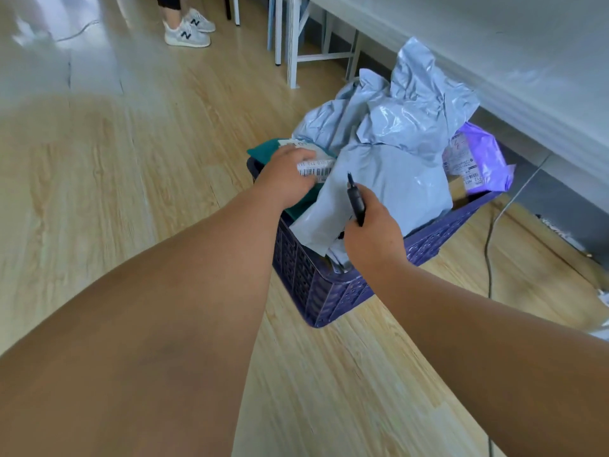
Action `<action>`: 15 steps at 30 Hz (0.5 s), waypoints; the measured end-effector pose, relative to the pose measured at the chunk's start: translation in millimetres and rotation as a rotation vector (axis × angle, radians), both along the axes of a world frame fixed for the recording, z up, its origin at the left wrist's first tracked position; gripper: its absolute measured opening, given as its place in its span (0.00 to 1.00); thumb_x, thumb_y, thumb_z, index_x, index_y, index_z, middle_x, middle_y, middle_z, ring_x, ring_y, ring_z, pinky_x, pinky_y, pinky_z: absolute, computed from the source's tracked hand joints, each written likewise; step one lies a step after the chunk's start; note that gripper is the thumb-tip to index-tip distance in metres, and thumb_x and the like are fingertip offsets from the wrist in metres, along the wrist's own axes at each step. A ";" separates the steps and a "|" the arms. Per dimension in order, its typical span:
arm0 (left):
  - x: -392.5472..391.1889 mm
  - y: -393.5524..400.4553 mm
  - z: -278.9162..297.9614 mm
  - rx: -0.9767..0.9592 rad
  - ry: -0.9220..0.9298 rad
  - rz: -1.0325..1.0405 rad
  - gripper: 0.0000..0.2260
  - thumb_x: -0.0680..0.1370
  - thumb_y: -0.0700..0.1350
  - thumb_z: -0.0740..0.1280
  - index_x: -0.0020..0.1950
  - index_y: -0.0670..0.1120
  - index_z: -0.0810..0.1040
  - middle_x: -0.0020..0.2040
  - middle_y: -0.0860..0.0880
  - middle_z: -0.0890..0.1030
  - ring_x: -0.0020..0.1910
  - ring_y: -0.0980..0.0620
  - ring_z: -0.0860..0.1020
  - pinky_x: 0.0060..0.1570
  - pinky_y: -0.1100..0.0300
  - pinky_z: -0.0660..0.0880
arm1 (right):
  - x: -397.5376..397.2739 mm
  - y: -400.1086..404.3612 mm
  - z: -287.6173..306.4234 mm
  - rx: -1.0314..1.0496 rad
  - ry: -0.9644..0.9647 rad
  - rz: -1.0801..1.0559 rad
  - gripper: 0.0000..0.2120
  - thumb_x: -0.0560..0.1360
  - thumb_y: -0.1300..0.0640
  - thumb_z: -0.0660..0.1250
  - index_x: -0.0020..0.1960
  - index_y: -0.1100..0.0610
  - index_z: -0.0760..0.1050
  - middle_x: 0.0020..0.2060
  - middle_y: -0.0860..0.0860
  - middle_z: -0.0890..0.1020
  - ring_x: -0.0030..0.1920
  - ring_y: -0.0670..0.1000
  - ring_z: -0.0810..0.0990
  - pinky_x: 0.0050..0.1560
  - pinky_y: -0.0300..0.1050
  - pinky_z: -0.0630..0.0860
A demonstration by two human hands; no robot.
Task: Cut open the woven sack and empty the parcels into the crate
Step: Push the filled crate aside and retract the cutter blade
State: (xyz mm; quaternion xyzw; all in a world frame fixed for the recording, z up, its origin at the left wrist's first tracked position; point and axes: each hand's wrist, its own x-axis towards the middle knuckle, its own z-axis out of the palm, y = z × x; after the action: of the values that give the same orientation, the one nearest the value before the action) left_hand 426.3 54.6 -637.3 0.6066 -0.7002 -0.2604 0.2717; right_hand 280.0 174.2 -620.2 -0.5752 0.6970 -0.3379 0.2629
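The wooden floor (138,166) stretches wide and bare to the left of the crate (316,291), while on the right a pale tabletop (527,61) edge overhangs close by. The crate, dark purple with latticed walls, stands on the floor heaped above its rim with grey parcels (395,179); a purple parcel (478,159) leans over the far right wall. A green parcel (263,151) pokes past the left rim. The left hand (286,176) grips that parcel's white label. The right hand (372,232) is closed round a black cutter (356,201), blade up, over the near rim. A cable (491,239) trails along the floor at right.
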 end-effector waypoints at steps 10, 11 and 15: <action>-21.9 -11.3 -0.7 0.085 -0.273 0.046 0.23 0.75 0.35 0.66 0.69 0.47 0.68 0.70 0.44 0.62 0.58 0.42 0.75 0.56 0.52 0.72 | -10.1 -34.4 -23.9 0.267 -0.259 -0.025 0.22 0.76 0.64 0.60 0.68 0.51 0.69 0.47 0.51 0.77 0.48 0.56 0.76 0.58 0.56 0.76; -20.6 -14.1 5.1 0.125 -0.325 0.007 0.22 0.76 0.36 0.65 0.70 0.47 0.69 0.69 0.43 0.65 0.59 0.42 0.74 0.56 0.52 0.71 | -12.1 -34.6 -25.3 0.273 -0.259 -0.018 0.22 0.76 0.64 0.60 0.68 0.51 0.70 0.48 0.51 0.77 0.49 0.56 0.76 0.59 0.56 0.76; -19.2 -11.7 30.4 0.168 -0.232 0.107 0.14 0.78 0.36 0.59 0.59 0.47 0.76 0.51 0.46 0.74 0.53 0.46 0.73 0.50 0.55 0.68 | -16.9 -30.7 -25.1 0.272 -0.340 0.001 0.20 0.76 0.66 0.59 0.64 0.50 0.72 0.49 0.52 0.78 0.48 0.54 0.75 0.55 0.52 0.75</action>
State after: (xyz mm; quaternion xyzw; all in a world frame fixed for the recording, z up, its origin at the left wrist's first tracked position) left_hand 407.1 42.9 -606.9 0.6896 -0.6695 -0.2314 0.1506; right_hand 263.1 143.5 -645.3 -0.4695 0.6815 -0.3330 0.4519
